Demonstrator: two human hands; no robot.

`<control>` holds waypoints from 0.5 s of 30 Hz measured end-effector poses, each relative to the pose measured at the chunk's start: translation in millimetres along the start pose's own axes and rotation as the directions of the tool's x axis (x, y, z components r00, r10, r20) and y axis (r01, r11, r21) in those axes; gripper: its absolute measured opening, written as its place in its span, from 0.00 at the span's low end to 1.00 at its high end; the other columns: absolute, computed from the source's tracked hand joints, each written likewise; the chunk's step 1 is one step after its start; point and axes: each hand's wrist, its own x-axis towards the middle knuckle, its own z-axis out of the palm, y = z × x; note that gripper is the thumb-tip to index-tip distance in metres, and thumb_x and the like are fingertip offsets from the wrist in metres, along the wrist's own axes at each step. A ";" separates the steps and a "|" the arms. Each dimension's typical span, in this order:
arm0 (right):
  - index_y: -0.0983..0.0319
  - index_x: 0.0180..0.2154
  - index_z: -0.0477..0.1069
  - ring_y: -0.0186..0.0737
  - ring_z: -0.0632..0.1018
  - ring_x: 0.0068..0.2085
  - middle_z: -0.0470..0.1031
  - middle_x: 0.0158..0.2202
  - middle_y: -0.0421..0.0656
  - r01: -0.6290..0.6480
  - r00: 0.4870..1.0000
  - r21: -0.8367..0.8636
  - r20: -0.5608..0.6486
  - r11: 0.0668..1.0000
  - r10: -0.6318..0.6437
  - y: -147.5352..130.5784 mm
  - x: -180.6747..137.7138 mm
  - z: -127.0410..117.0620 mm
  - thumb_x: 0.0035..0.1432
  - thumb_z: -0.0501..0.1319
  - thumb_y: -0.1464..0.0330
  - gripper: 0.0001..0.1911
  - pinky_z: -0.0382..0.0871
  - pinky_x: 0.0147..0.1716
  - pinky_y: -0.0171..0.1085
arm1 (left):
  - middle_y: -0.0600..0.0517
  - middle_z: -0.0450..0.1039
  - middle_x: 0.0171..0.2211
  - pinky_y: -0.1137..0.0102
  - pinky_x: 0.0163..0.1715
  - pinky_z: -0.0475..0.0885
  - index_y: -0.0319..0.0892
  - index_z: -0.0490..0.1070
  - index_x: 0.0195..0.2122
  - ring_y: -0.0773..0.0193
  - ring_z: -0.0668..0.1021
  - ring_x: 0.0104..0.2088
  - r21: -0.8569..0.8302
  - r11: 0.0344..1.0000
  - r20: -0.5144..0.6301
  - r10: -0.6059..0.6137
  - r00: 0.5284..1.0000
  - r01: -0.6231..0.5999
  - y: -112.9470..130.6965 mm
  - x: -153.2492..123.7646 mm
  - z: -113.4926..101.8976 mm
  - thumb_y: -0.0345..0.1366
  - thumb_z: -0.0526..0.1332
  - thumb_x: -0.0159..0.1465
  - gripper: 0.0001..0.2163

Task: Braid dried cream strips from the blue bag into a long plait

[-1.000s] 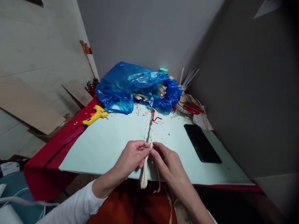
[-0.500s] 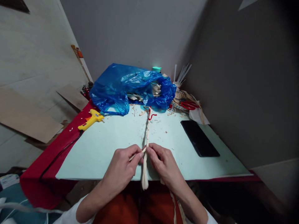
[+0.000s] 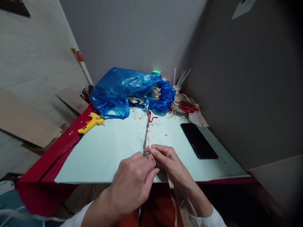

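The person's right hand (image 3: 171, 160) is pinching a pale braid (image 3: 149, 130) between thumb and fingers, gripping it at its near end, while the rest of the braid is running away from the person, over the middle of the pale green work surface (image 3: 99, 164). The left hand (image 3: 132, 176) is hovering just beside the right, its back turned up and its thumb standing apart; a thin bent strand (image 3: 153, 160) is showing by its fingertips, though the curled fingers are hiding whether they are holding it, so its grip cannot be told. As for progress, the stretch between the red tie (image 3: 151, 118) and the right fingertips is looking finished — its strands are crossing in a regular plait — while the part nearer the person is seemingly remaining unplaited. A loose pale strip (image 3: 170, 183) is hanging below the right hand (how much is left to work cannot be judged, since the hands are covering most of that end). Beyond the braid, a blue plastic bag (image 3: 111, 90) is holding more pale strips; a yellow glue gun (image 3: 91, 123) is lying to the left, and a black flat device (image 3: 199, 141) is lying to the right, with red-handled scissors (image 3: 188, 108) resting farther back — all well apart from the hands.
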 end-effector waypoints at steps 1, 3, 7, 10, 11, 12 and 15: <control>0.64 0.36 0.75 0.31 0.66 0.26 0.69 0.25 0.38 0.004 1.000 0.006 -0.010 1.000 -0.004 0.4 -0.5 -0.2 0.61 0.59 0.56 0.17 0.60 0.27 0.30 | 0.49 0.74 0.28 0.67 0.34 0.67 0.42 0.71 0.28 0.60 0.73 0.32 -0.110 0.993 -0.033 -0.053 0.998 0.049 -1.4 2.4 -6.9 0.33 0.55 0.65 0.09; 0.64 0.34 0.74 0.29 0.63 0.24 0.65 0.23 0.36 0.012 0.999 0.001 -0.039 1.000 -0.012 1.2 -0.9 0.6 0.61 0.58 0.57 0.17 0.57 0.26 0.29 | 0.50 0.73 0.29 0.68 0.36 0.66 0.42 0.71 0.28 0.62 0.73 0.33 -0.313 0.933 -0.095 -0.218 0.971 0.179 -6.3 9.0 -17.2 0.37 0.55 0.66 0.11; 0.63 0.26 0.68 0.30 0.63 0.25 0.63 0.23 0.36 0.071 0.997 -0.025 -0.028 0.997 -0.072 2.9 -0.4 3.7 0.63 0.56 0.57 0.19 0.59 0.26 0.29 | 0.50 0.73 0.37 0.70 0.40 0.67 0.41 0.68 0.39 0.64 0.74 0.38 -0.691 0.649 0.101 -0.351 0.931 0.320 -20.9 26.1 -11.2 0.39 0.57 0.64 0.07; 0.63 0.25 0.65 0.32 0.67 0.28 0.66 0.24 0.38 0.148 0.989 -0.106 -0.003 0.983 -0.149 2.9 -1.0 4.7 0.65 0.53 0.58 0.20 0.63 0.31 0.30 | 0.53 0.69 0.28 0.76 0.24 0.62 0.39 0.65 0.37 0.72 0.67 0.23 -0.849 0.366 0.321 -0.215 0.922 0.381 -30.2 34.1 6.4 0.42 0.57 0.64 0.10; 0.63 0.25 0.66 0.32 0.67 0.28 0.67 0.24 0.38 0.163 0.986 -0.155 0.000 0.974 -0.165 2.4 -1.8 4.6 0.66 0.52 0.58 0.20 0.63 0.31 0.31 | 0.53 0.69 0.26 0.77 0.20 0.56 0.39 0.65 0.37 0.74 0.62 0.20 -0.863 0.307 0.350 -0.209 0.913 0.401 -32.5 34.7 11.5 0.43 0.57 0.65 0.11; 0.63 0.26 0.66 0.32 0.67 0.28 0.67 0.24 0.38 0.169 0.985 -0.214 0.002 0.962 -0.172 1.5 -3.1 4.4 0.66 0.51 0.59 0.20 0.62 0.31 0.31 | 0.53 0.68 0.26 0.78 0.18 0.51 0.39 0.64 0.37 0.76 0.58 0.18 -0.870 0.265 0.368 -0.215 0.905 0.417 -34.3 34.4 15.4 0.44 0.57 0.65 0.12; 0.64 0.31 0.70 0.33 0.68 0.26 0.69 0.24 0.38 0.156 0.987 -0.405 0.020 0.901 -0.162 -2.1 -9.0 4.6 0.67 0.49 0.62 0.18 0.62 0.30 0.31 | 0.55 0.67 0.23 0.78 0.15 0.44 0.38 0.65 0.38 0.78 0.52 0.16 -0.869 0.212 0.397 -0.238 0.886 0.447 -37.8 29.8 21.1 0.44 0.57 0.64 0.12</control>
